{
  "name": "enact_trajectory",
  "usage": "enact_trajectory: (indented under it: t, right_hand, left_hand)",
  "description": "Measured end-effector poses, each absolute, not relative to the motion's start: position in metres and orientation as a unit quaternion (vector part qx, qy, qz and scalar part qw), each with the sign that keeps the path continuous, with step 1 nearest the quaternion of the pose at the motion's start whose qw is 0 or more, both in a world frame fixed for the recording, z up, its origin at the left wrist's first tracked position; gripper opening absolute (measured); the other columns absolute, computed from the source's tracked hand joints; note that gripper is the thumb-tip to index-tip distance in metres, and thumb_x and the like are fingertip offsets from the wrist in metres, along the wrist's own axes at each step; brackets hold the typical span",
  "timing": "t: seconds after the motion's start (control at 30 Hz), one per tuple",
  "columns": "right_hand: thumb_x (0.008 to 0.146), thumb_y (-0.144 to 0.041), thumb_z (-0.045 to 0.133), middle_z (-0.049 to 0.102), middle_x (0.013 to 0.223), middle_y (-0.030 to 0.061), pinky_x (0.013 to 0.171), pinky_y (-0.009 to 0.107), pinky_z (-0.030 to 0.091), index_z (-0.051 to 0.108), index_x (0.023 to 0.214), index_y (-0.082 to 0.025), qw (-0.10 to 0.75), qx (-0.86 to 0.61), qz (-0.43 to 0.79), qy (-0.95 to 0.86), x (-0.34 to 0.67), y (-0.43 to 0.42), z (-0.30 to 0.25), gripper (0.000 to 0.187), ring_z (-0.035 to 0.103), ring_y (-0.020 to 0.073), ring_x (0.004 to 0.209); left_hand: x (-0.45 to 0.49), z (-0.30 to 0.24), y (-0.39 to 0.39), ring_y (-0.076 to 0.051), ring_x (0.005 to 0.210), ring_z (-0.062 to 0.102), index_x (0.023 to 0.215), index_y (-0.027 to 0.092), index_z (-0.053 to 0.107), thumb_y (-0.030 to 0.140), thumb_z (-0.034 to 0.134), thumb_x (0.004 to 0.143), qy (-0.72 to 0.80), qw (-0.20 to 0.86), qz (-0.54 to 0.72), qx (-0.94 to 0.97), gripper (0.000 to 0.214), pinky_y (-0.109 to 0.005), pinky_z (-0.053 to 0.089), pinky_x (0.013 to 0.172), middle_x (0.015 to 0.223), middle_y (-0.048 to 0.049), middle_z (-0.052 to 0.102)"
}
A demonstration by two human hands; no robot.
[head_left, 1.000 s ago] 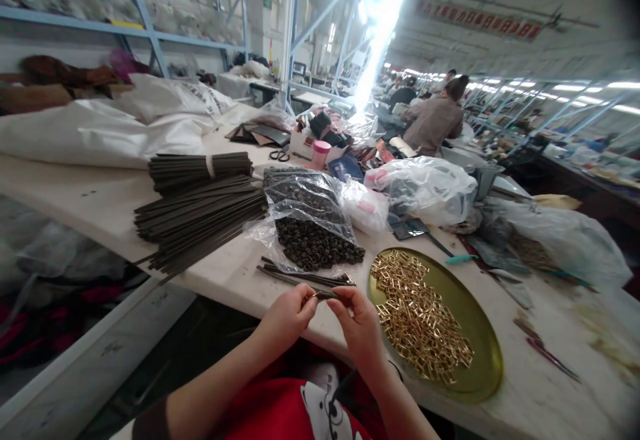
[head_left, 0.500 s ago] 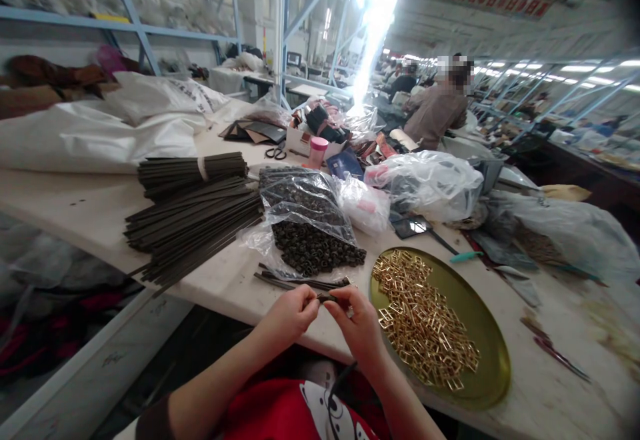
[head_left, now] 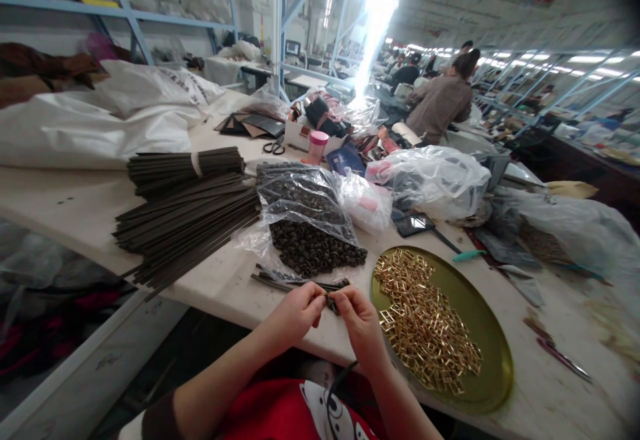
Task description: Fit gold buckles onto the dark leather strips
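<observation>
My left hand (head_left: 304, 308) and my right hand (head_left: 356, 317) meet at the table's front edge, fingers pinched. Between their fingertips is a small dark strap piece (head_left: 332, 305), mostly covered; whether a buckle is on it I cannot tell. Just behind the hands lie a few loose dark straps (head_left: 274, 283). Farther back, a clear plastic bag (head_left: 305, 190) spills small dark loops (head_left: 315, 248) onto the table. To the right of my right hand, an oval gold tray (head_left: 493, 340) carries a heap of gold rectangular buckles (head_left: 430, 320).
Dark strips (head_left: 190, 220) lie stacked at left, one bundle banded. Behind are scissors (head_left: 274, 148), a pink-lidded jar (head_left: 317, 147) and plastic bags (head_left: 430, 180). A teal-handled tool (head_left: 469, 255) and a pointed tool (head_left: 563, 359) lie right. A person (head_left: 440, 103) works beyond.
My fingers have shifted around the dark strap piece, which now points downward between them. My left hand has turned slightly. The view has moved a little.
</observation>
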State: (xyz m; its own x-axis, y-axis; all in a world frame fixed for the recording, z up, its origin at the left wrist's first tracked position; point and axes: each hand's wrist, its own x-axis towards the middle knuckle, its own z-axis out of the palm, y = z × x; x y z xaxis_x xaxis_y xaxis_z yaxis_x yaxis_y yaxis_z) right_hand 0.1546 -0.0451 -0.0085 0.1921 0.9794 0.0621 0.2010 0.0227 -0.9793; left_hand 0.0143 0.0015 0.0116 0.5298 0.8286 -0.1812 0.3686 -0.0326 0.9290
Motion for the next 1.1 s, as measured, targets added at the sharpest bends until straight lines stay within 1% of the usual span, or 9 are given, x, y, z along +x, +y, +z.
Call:
enact_trajectory:
  t: [0.07, 0.13, 0.33, 0.47, 0.57, 0.67, 0.8, 0.93, 1.1]
  right_hand:
    - [0.079, -0.039, 0.056, 0.05, 0.066, -0.0026, 0.057, 0.023, 0.041, 0.056, 0.079, -0.019, 0.526, -0.58, 0.436, -0.443, 0.155, -0.044, -0.014, 0.02, 0.047, 0.0117, 0.06]
    - [0.075, -0.041, 0.061, 0.052, 0.071, -0.0023, 0.056, 0.023, 0.041, 0.054, 0.089, -0.02, 0.546, -0.55, 0.5, -0.387, 0.155, -0.044, -0.019, 0.026, 0.047, 0.0109, 0.058]
    - [0.074, -0.048, 0.059, 0.06, 0.085, 0.0063, 0.064, 0.031, 0.046, 0.058, 0.1, -0.018, 0.49, -0.402, 0.707, -0.315, 0.151, -0.049, -0.02, 0.04, 0.056, 0.0171, 0.07]
    - [0.077, -0.051, 0.053, 0.062, 0.081, 0.0065, 0.064, 0.031, 0.047, 0.057, 0.103, -0.02, 0.498, -0.395, 0.705, -0.313, 0.147, -0.054, -0.024, 0.041, 0.059, 0.0188, 0.071]
    - [0.075, -0.054, 0.053, 0.06, 0.077, 0.0046, 0.06, 0.03, 0.046, 0.056, 0.106, -0.022, 0.494, -0.42, 0.696, -0.309, 0.146, -0.054, -0.028, 0.044, 0.057, 0.0177, 0.066]
    - [0.074, -0.054, 0.054, 0.055, 0.07, 0.0013, 0.057, 0.026, 0.043, 0.058, 0.101, -0.022, 0.503, -0.439, 0.673, -0.319, 0.146, -0.054, -0.024, 0.042, 0.051, 0.0142, 0.06]
    - [0.078, -0.053, 0.049, 0.042, 0.059, -0.0032, 0.052, 0.023, 0.038, 0.061, 0.092, -0.02, 0.484, -0.488, 0.596, -0.416, 0.151, -0.055, -0.009, 0.038, 0.04, 0.0109, 0.054]
    - [0.08, -0.048, 0.049, 0.04, 0.061, -0.0037, 0.053, 0.022, 0.037, 0.058, 0.095, -0.02, 0.459, -0.496, 0.57, -0.468, 0.157, -0.057, 0.0, 0.033, 0.039, 0.0104, 0.055]
    - [0.082, -0.035, 0.046, 0.044, 0.064, -0.0034, 0.052, 0.022, 0.037, 0.051, 0.086, -0.019, 0.434, -0.48, 0.577, -0.498, 0.16, -0.06, 0.001, 0.017, 0.04, 0.0096, 0.054]
  left_hand:
    - [0.015, 0.015, -0.001, -0.013, 0.058, 0.049, 0.077, 0.016, 0.051, 0.021, 0.037, 0.079, 0.434, 0.538, 0.207, 0.693, 0.015, -0.023, 0.037, 0.058, 0.058, 0.0034, 0.05]
    - [0.015, 0.019, -0.004, -0.014, 0.063, 0.051, 0.081, 0.015, 0.052, 0.014, 0.035, 0.077, 0.422, 0.536, 0.2, 0.703, 0.017, -0.024, 0.038, 0.061, 0.063, 0.0016, 0.054]
    - [0.015, 0.027, -0.008, -0.017, 0.09, 0.055, 0.104, 0.013, 0.054, 0.008, 0.034, 0.074, 0.347, 0.577, 0.193, 0.713, 0.036, -0.027, 0.042, 0.082, 0.098, -0.0064, 0.061]
    - [0.012, 0.031, -0.008, -0.02, 0.108, 0.05, 0.121, 0.013, 0.046, 0.009, 0.042, 0.07, 0.318, 0.579, 0.152, 0.735, 0.05, -0.032, 0.036, 0.097, 0.118, -0.01, 0.055]
    - [0.012, 0.031, -0.008, -0.021, 0.117, 0.044, 0.127, 0.013, 0.041, 0.015, 0.043, 0.075, 0.339, 0.571, 0.147, 0.733, 0.051, -0.035, 0.03, 0.103, 0.129, -0.0119, 0.048]
    - [0.013, 0.03, -0.008, -0.02, 0.122, 0.04, 0.129, 0.013, 0.04, 0.019, 0.037, 0.082, 0.35, 0.578, 0.142, 0.724, 0.048, -0.035, 0.026, 0.105, 0.134, -0.0115, 0.044]
    - [0.011, 0.029, -0.01, -0.02, 0.127, 0.033, 0.137, 0.015, 0.027, 0.021, 0.038, 0.083, 0.351, 0.6, 0.156, 0.701, 0.055, -0.036, 0.021, 0.108, 0.14, -0.0091, 0.036]
    - [0.011, 0.027, -0.014, -0.022, 0.118, 0.044, 0.139, 0.016, 0.022, 0.018, 0.04, 0.08, 0.372, 0.608, 0.173, 0.68, 0.061, -0.037, 0.03, 0.102, 0.131, -0.0091, 0.047]
    - [0.011, 0.025, -0.016, -0.02, 0.098, 0.055, 0.138, 0.016, 0.025, 0.016, 0.043, 0.076, 0.375, 0.617, 0.164, 0.672, 0.065, -0.032, 0.043, 0.086, 0.113, -0.0087, 0.059]
